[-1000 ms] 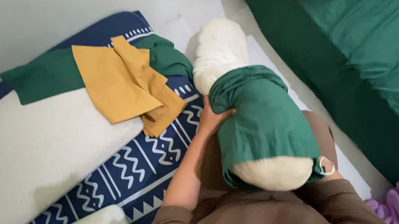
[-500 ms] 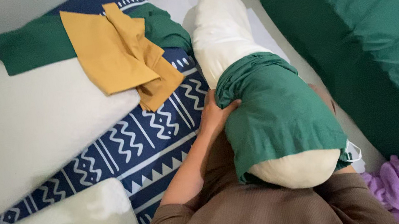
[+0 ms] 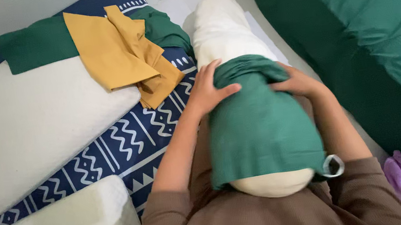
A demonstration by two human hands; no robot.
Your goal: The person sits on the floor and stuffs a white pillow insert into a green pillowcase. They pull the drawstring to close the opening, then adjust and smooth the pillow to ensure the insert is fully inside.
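Bare patterned mat (image 3: 128, 153) beside the left hand (image 3: 206, 92) gives room; yellow cloth (image 3: 115, 56) blocks farther up. The green bed (image 3: 382, 42) closes the right side.

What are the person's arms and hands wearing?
Both arms wear brown ribbed sleeves, pushed up so the forearms are bare. The left hand and right hand are bare too: no gloves, and no rings or watch that I can see.
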